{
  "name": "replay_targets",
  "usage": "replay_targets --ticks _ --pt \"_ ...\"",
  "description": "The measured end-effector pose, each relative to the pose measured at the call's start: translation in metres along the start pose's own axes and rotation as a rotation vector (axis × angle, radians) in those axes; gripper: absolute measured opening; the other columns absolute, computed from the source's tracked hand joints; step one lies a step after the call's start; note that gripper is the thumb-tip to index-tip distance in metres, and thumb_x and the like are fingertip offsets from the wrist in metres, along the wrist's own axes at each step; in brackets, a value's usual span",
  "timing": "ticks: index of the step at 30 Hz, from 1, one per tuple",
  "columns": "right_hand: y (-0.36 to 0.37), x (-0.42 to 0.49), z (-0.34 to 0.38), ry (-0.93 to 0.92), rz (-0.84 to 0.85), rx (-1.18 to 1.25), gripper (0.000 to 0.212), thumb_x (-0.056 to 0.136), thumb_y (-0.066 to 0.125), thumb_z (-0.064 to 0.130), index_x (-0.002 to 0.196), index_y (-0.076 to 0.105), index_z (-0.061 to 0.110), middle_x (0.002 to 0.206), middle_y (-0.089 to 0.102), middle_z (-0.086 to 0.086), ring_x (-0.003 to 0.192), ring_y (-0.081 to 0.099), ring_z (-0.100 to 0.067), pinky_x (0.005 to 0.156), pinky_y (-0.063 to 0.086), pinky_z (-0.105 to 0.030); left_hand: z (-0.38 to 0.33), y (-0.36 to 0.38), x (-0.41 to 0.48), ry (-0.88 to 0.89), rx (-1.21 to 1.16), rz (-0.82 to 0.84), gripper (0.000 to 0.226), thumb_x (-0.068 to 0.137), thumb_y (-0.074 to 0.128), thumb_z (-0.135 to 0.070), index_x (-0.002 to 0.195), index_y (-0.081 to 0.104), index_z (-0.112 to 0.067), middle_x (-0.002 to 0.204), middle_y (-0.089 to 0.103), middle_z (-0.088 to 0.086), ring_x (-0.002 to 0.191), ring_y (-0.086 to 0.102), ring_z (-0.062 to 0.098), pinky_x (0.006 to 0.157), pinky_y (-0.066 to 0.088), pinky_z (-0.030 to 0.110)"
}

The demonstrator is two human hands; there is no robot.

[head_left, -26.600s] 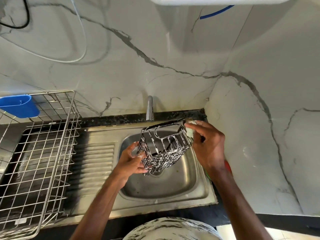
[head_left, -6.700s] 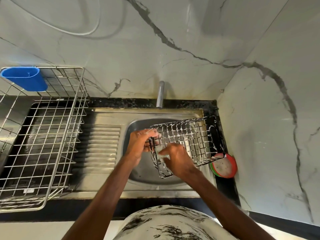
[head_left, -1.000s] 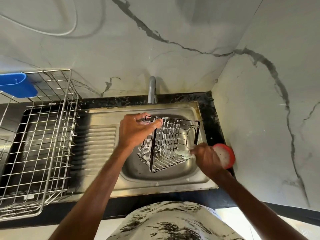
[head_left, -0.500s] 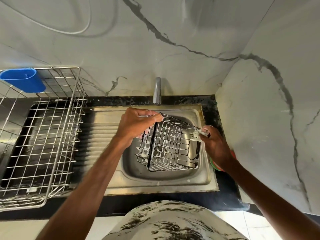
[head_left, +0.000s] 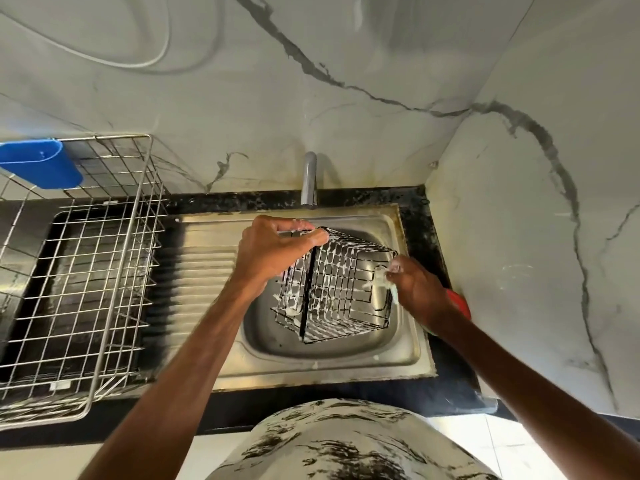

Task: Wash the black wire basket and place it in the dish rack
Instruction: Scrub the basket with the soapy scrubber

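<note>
Black wire basket [head_left: 336,289] held tilted above the bowl of the sink [head_left: 412,344], one corner edge turned toward the camera, wires streaked with white suds. Left hand [head_left: 273,251] clenched over the upper rim, fingers curled round the top wire, the same grip as a second back. Right hand [head_left: 419,289] pinching a pale, soapy scrubber [head_left: 379,278] and pressing it against the right-hand wall of the basket. A second back, low at the front corner just beside the red dish [head_left: 460,303]; half a second back, up at the top right corner; now slightly lower on that wall. Judged meaning for the task: scrubbing carried round to another face, soaping well advanced but not finished. No water visible at the tap [head_left: 309,178], so rinsing yet to come. Dish rack [head_left: 104,271] on the counter to the left, well apart from the basket, a blue cup [head_left: 41,164] hung at its far corner. Probable remainder: last strokes, rinse off the suds, then leftward into the rack.
</note>
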State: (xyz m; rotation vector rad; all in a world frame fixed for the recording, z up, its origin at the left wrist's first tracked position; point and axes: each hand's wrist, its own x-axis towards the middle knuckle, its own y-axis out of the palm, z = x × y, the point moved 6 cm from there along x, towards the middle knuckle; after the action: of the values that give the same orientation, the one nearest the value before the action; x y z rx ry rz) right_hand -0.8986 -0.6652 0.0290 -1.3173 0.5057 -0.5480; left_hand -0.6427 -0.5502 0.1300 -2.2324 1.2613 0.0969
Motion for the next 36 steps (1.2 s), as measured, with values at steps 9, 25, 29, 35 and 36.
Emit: replay_targets --ticks 9,25,29,35,36 --pt "0.04 -0.031 0.032 -0.148 0.247 -0.04 0.043 0.053 0.087 -0.008 0.089 0.08 0.015 0.108 0.068 -0.011 0.094 0.072 -0.026 0.055 0.06 -0.031 0.011 -0.007 0.004 -0.023 -0.026 -0.063 0.045 0.068 0.088 -0.061 0.103 0.081 -0.032 0.059 0.072 -0.004 0.055 0.066 0.023 0.066 0.067 0.044" --pt "0.049 -0.039 0.046 -0.063 0.261 0.008 0.026 0.066 0.087 0.009 0.087 0.078 0.02 0.099 0.074 -0.003 0.09 0.072 -0.022 0.069 0.059 -0.029 0.023 0.006 0.003 -0.064 0.006 0.008 0.041 0.07 0.083 -0.062 0.099 0.083 -0.032 0.094 0.081 -0.013 0.058 0.065 0.0 0.065 0.066 0.036" --pt "0.038 -0.051 0.052 -0.104 0.136 0.259 0.017 0.071 0.085 0.013 0.084 0.077 0.021 0.08 0.074 0.003 0.067 0.07 -0.015 0.058 0.053 -0.022 0.016 0.001 0.009 -0.087 -0.009 -0.007 0.039 0.072 0.085 -0.059 0.098 0.084 -0.031 0.074 0.078 -0.009 0.055 0.064 -0.001 0.047 0.055 0.025" --pt "0.004 -0.047 0.055 -0.042 0.05 0.602 0.038 0.096 0.054 0.052 0.113 0.069 0.021 0.086 0.069 0.004 0.08 0.059 0.0 0.07 0.048 -0.025 -0.005 -0.01 0.039 -0.167 0.049 0.127 0.046 0.082 0.075 -0.059 0.097 0.07 -0.016 0.101 0.066 -0.002 0.083 0.062 0.02 0.059 0.05 0.03" --pt "0.003 -0.048 0.057 -0.098 0.006 0.582 0.036 0.1 0.055 0.047 0.119 0.068 0.019 0.095 0.069 0.006 0.086 0.06 0.008 0.076 0.048 -0.018 -0.007 -0.014 0.046 -0.194 0.057 0.138 0.047 0.082 0.075 -0.06 0.099 0.067 -0.017 0.104 0.064 0.003 0.086 0.061 0.022 0.062 0.048 0.03"
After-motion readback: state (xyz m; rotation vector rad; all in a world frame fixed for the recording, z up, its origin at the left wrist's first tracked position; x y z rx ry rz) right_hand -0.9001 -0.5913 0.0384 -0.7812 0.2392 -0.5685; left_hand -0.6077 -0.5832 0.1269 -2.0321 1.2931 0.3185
